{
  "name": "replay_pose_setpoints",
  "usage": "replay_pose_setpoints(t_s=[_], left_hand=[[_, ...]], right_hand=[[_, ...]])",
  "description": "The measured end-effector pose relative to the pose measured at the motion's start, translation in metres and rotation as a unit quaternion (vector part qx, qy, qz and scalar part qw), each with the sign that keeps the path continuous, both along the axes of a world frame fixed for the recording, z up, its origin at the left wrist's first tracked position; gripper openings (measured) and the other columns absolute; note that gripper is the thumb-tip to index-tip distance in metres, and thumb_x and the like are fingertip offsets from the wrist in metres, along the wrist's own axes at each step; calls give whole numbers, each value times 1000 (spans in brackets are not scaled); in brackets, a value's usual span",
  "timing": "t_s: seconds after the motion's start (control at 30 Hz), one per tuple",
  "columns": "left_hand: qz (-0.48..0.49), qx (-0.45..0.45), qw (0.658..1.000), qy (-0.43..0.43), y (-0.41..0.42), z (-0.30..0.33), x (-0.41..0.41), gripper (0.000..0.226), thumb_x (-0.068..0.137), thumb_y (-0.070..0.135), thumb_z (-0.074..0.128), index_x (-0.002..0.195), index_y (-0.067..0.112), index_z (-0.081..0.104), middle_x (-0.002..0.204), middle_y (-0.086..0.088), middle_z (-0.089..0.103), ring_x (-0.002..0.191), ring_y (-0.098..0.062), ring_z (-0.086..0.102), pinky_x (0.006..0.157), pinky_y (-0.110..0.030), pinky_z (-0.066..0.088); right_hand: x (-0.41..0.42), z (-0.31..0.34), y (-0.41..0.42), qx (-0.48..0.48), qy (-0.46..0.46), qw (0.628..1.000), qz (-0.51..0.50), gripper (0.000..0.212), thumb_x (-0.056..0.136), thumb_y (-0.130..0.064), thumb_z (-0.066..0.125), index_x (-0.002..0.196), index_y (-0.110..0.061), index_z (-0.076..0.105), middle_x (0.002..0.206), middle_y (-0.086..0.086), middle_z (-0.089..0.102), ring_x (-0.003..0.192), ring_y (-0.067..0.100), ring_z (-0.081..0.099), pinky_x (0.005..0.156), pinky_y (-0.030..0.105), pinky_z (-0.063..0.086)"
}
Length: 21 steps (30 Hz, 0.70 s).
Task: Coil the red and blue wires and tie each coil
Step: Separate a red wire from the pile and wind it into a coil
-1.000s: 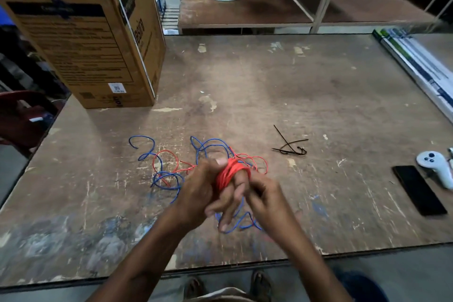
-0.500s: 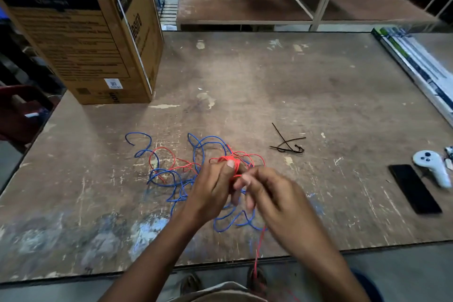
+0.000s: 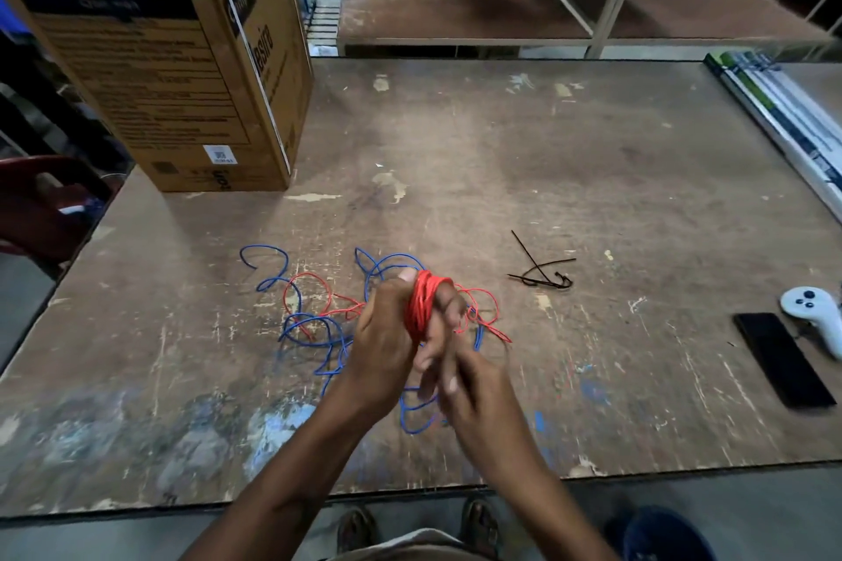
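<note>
At the lower centre we grip the red coil (image 3: 423, 305) in our left hand (image 3: 387, 333) so it keeps shape, while our blurred right hand (image 3: 474, 383), fingers curled, seems to pinch red wire; the blue wire (image 3: 314, 328) lies loose on the table (image 3: 592, 178).

two bare forearms reach forward from the lower edge of the view, hands meeting at the centre.

the left hand (image 3: 387, 333) is raised with thumb up and fingers (image 3: 449, 303) extended, a tight coil of thin red wire (image 3: 421, 303) wound round them. the right hand (image 3: 474, 387) sits just below and touching it, fingers curled, blurred; whether it pinches the strand cannot be told.
</note>
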State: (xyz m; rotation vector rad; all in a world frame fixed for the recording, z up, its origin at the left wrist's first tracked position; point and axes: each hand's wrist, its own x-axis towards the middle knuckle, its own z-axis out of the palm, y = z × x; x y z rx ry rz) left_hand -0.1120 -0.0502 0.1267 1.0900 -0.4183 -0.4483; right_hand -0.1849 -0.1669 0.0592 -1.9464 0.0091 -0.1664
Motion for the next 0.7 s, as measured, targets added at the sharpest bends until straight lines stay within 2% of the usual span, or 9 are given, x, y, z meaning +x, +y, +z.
replay_pose_setpoints(t_s=[0.03, 0.1, 0.17, 0.27, 0.4, 0.5, 0.6, 0.63, 0.7], left_hand=[[34, -9, 999, 9, -2, 1, 3, 53, 101, 49, 34, 76, 18, 69, 40, 3, 43, 36, -23, 57, 39, -31, 40], [95, 8, 995, 10, -4, -2, 12, 60, 104, 47, 26, 84, 9, 68, 45, -4, 51, 46, -29, 65, 51, -29, 51], [129, 87, 987, -41, -2, -10, 19, 64, 106, 51, 25, 93, 8, 70, 57, -9, 63, 60, -33, 71, 63, -33, 55], [127, 223, 957, -136, 3, -25, 15, 61, 112, 47, 23, 100, 16, 75, 72, -8, 75, 70, -25, 74, 70, -31, 54], [74, 336, 914, -214, 12, -38, 5, 70, 113, 43, 22, 75, 17, 75, 60, -1, 72, 60, -13, 66, 69, -36, 47], [-27, 300, 939, -167, 18, -34, -8, 68, 113, 38, 22, 77, 17, 76, 44, -4, 60, 45, -28, 58, 59, -41, 47], [-61, 202, 974, -79, 18, -23, -20, 65, 109, 47, 27, 80, 12, 73, 39, -6, 47, 35, -31, 51, 49, -35, 42], [-76, 181, 979, -60, 19, -20, -19, 66, 108, 49, 28, 79, 10, 72, 38, -6, 44, 33, -29, 50, 47, -33, 40], [-120, 135, 983, -31, 19, -16, -15, 65, 106, 50, 27, 77, 13, 72, 36, -2, 41, 30, -23, 49, 43, -26, 39]], right_hand=[[-8, 1, 7, -39, 7, 999, 21, 26, 107, -27, 45, 102, -38, 68, 76, -12, 69, 63, -1, 58, 63, 31, 45], [-22, 11, 16, -77, 4, 996, 45, 25, 112, -28, 43, 109, -42, 64, 73, -15, 61, 64, 2, 55, 65, 33, 48], [-32, 26, 17, -41, 7, 999, 31, 23, 114, -33, 43, 118, -40, 64, 73, -17, 57, 67, 3, 55, 68, 29, 48], [-36, 54, 2, -37, 23, 998, 46, 25, 111, -39, 45, 122, -38, 68, 74, -17, 60, 71, 3, 59, 69, 25, 47], [-26, 92, -30, -58, -2, 998, 19, 24, 108, -37, 50, 103, -29, 72, 73, -16, 61, 64, 3, 57, 60, 13, 40], [-2, 101, -50, -96, -27, 995, 19, 22, 110, -31, 54, 99, -27, 72, 73, -12, 61, 67, 8, 59, 66, 25, 46], [29, 80, -63, -35, -25, 999, 30, 15, 108, -31, 61, 102, -26, 74, 77, -5, 68, 75, 20, 66, 75, 45, 53], [36, 70, -64, -6, -27, 999, 36, 14, 106, -30, 64, 103, -24, 76, 80, -2, 70, 78, 21, 68, 77, 45, 54], [39, 52, -59, 11, -49, 998, 48, 14, 104, -23, 64, 106, -20, 77, 91, -3, 75, 86, 12, 69, 84, 33, 53]])
